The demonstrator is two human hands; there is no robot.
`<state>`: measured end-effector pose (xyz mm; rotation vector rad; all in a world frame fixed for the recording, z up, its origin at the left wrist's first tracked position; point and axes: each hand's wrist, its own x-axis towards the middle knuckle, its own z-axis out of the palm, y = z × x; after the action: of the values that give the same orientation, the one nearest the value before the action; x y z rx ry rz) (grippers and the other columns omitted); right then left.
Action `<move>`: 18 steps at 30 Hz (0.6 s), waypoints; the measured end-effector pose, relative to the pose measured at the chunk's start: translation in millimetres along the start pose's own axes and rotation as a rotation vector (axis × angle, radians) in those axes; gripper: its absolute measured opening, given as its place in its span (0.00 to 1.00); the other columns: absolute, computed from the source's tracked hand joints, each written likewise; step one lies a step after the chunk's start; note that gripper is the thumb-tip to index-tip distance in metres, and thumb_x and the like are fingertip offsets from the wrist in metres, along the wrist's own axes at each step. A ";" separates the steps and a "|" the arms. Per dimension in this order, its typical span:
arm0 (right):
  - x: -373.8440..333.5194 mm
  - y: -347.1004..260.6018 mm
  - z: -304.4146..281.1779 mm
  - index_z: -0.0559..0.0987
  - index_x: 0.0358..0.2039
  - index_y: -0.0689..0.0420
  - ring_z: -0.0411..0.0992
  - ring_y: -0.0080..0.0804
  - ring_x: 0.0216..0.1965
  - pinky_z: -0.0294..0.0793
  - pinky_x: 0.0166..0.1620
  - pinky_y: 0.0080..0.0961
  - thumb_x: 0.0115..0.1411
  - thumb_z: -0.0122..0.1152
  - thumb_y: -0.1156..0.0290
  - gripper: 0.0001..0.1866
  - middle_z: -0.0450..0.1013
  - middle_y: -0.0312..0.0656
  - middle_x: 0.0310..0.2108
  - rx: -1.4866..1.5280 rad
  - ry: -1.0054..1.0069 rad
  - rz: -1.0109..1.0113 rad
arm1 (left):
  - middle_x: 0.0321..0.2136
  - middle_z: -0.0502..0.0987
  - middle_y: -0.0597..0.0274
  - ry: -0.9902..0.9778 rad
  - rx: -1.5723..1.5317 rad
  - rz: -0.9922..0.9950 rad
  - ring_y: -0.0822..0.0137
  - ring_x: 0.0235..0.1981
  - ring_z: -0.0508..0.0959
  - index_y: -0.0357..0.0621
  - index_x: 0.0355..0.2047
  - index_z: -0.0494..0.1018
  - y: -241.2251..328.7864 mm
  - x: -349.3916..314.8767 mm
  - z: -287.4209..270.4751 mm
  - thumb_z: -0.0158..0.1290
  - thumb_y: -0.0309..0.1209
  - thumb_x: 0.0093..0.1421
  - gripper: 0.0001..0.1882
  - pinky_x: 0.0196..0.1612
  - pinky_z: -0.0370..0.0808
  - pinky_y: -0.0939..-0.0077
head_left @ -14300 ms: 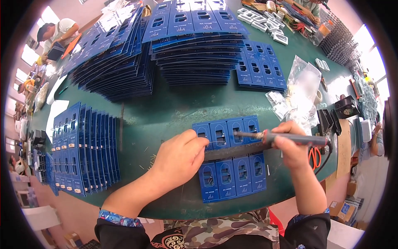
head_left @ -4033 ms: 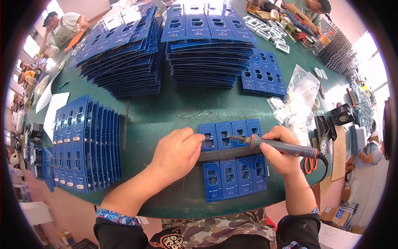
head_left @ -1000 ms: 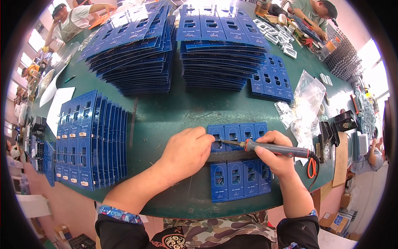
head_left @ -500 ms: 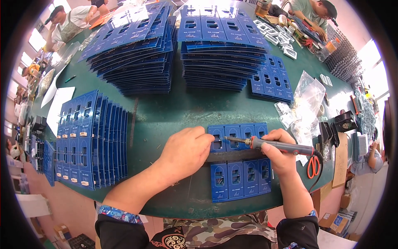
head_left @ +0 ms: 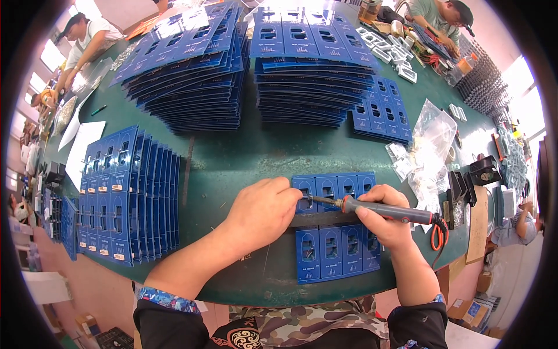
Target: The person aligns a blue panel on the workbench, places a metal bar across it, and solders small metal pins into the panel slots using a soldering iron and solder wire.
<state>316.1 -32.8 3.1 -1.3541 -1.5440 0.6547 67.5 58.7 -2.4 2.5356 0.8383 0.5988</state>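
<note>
My right hand is closed around the grey handle of a soldering iron. Its metal tip reaches left to the cut-out of the upper left section on a blue circuit board panel. At that panel's upper left edge, my left hand is closed, with fingertips pinched close to the iron's tip. Whatever is between those fingertips is hidden. A dark flat bar lies across the middle of the panel, between its two rows of sections.
Two tall stacks of blue panels stand at the back. More panels lean upright at left. Orange-handled scissors, a clear plastic bag and black parts lie right. Co-workers sit across the table.
The soldering iron has shifted slightly left and down, its tip now at the upper left cut-out. My left hand has hardly moved. The co-worker at far left has leaned forward, reaching down.
</note>
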 end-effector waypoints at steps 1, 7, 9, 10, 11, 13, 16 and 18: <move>0.2 0.3 0.3 0.78 0.28 0.62 0.72 0.25 0.22 0.69 0.27 0.22 0.49 0.68 0.70 0.10 0.77 0.41 0.23 0.004 0.000 0.008 | 0.28 0.73 0.59 -0.009 0.000 0.001 0.55 0.31 0.76 0.42 0.35 0.77 -0.4 0.1 -0.3 0.56 0.25 0.53 0.08 0.34 0.74 0.62; -0.4 -0.8 -0.5 0.79 0.27 0.63 0.72 0.25 0.22 0.68 0.27 0.23 0.49 0.68 0.70 0.10 0.76 0.41 0.23 0.006 -0.003 0.019 | 0.28 0.73 0.59 -0.029 0.004 0.003 0.56 0.32 0.76 0.42 0.35 0.77 -0.3 1.8 -0.2 0.56 0.25 0.53 0.08 0.34 0.74 0.63; -0.3 -1.7 -0.7 0.79 0.28 0.63 0.72 0.25 0.22 0.68 0.27 0.23 0.49 0.68 0.71 0.10 0.75 0.41 0.23 -0.007 -0.006 0.009 | 0.28 0.72 0.59 -0.024 -0.002 0.013 0.56 0.31 0.76 0.42 0.35 0.77 -0.6 2.1 -0.5 0.56 0.25 0.53 0.08 0.34 0.74 0.63; -0.4 -1.9 -0.8 0.78 0.28 0.63 0.71 0.24 0.22 0.68 0.27 0.22 0.49 0.68 0.71 0.10 0.75 0.40 0.23 -0.021 -0.009 -0.001 | 0.28 0.72 0.59 -0.019 -0.009 0.023 0.56 0.31 0.76 0.42 0.35 0.77 -0.8 2.1 -0.5 0.56 0.25 0.53 0.08 0.34 0.74 0.63; -1.1 -2.4 -0.9 0.78 0.28 0.63 0.71 0.24 0.22 0.68 0.27 0.22 0.49 0.68 0.71 0.10 0.75 0.40 0.23 -0.022 -0.009 -0.002 | 0.28 0.72 0.59 -0.017 -0.008 0.024 0.56 0.31 0.76 0.42 0.35 0.77 -1.1 2.1 -0.5 0.56 0.25 0.53 0.08 0.34 0.74 0.63; -3.4 -2.5 -1.4 0.78 0.29 0.63 0.71 0.23 0.24 0.68 0.28 0.22 0.50 0.68 0.71 0.10 0.75 0.39 0.23 0.112 0.047 0.091 | 0.28 0.73 0.59 -0.023 0.003 0.023 0.56 0.31 0.76 0.42 0.35 0.77 -1.6 1.8 -0.4 0.56 0.25 0.53 0.08 0.34 0.74 0.63; -7.1 4.4 -5.3 0.78 0.30 0.63 0.71 0.22 0.26 0.68 0.29 0.22 0.51 0.68 0.71 0.10 0.75 0.38 0.25 0.157 0.100 0.088 | 0.28 0.73 0.59 0.002 0.002 0.035 0.56 0.32 0.76 0.42 0.35 0.77 -0.6 1.7 -2.8 0.56 0.25 0.53 0.08 0.34 0.74 0.63; -7.7 4.6 -5.4 0.78 0.30 0.63 0.71 0.23 0.26 0.68 0.30 0.22 0.51 0.68 0.71 0.10 0.76 0.40 0.26 0.173 0.090 0.106 | 0.28 0.73 0.59 0.007 -0.003 0.031 0.56 0.32 0.76 0.42 0.35 0.77 -0.1 1.5 -4.0 0.56 0.25 0.53 0.08 0.34 0.74 0.63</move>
<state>322.5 -40.0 -0.9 -1.3221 -1.3198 0.7644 66.5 60.6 1.2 2.5498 0.8011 0.6180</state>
